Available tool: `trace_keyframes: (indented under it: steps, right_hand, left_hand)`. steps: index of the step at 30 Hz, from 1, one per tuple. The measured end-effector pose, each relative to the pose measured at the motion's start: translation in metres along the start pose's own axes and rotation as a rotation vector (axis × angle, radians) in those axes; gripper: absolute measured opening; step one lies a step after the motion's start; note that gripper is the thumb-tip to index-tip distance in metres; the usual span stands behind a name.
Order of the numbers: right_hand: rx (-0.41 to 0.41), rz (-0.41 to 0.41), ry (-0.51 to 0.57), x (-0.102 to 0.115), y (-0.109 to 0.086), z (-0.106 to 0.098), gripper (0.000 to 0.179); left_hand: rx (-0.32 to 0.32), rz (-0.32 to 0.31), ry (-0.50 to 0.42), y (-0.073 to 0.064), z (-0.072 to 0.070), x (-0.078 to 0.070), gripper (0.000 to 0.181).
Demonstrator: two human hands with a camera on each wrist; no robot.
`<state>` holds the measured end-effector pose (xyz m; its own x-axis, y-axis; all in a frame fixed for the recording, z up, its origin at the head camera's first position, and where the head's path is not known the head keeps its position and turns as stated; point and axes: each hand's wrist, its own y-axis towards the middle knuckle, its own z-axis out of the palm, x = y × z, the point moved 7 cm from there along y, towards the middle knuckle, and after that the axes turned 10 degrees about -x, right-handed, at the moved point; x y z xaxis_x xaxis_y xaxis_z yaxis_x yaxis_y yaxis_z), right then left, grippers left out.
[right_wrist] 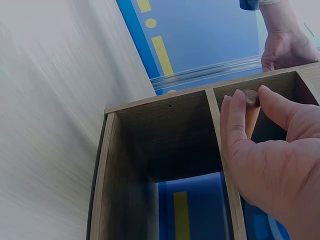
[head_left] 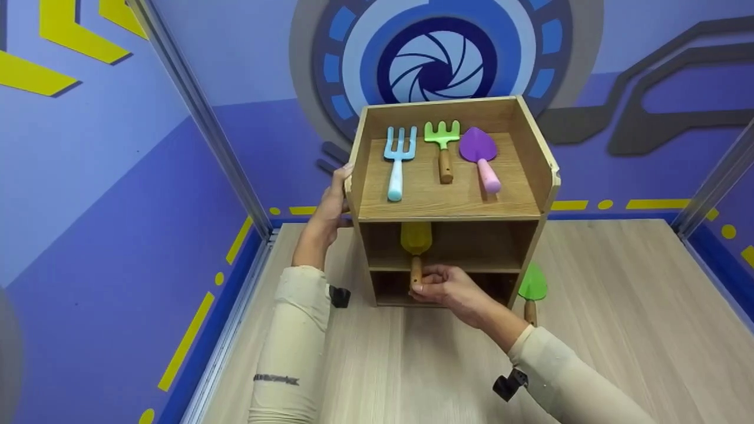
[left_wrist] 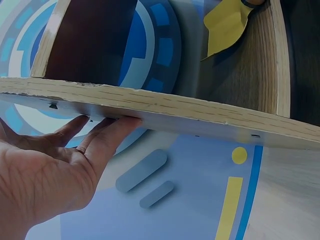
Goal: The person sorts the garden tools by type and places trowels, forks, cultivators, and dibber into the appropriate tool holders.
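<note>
My right hand pinches the wooden handle of a yellow trowel at the front of a small wooden shelf. The trowel's blade points into the middle compartment, as the left wrist view also shows. In the right wrist view, the handle's end sits between thumb and fingertips. My left hand lies against the shelf's left outer side, its fingertips touching the panel. On the top tier lie a blue fork, a green fork with a wooden handle and a purple trowel with a pink handle.
A green trowel with a wooden handle lies on the wood-grain table, right of the shelf. Behind the shelf rises a patterned blue wall. Metal profiles run along the corners.
</note>
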<state>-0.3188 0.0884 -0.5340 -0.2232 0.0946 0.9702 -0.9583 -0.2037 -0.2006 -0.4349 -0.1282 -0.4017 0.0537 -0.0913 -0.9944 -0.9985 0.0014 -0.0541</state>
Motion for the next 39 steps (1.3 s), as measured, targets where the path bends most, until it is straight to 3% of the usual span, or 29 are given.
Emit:
trace_keyframes:
  steps: [14,30,39]
  right_hand:
    - [-0.028,-0.005,0.0,-0.002,0.003,0.002,0.055]
    - [-0.095,0.016,-0.104,-0.01,0.01,-0.004,0.056]
    - [-0.1,0.063,-0.071,-0.015,0.014,-0.001,0.057]
  left_hand:
    - [0.0,-0.012,0.004,0.0,-0.001,0.003,0.093]
    - [0.012,0.02,0.007,-0.001,0.001,-0.002,0.087]
    - [0.006,0.025,0.005,-0.001,0.0,-0.001,0.086]
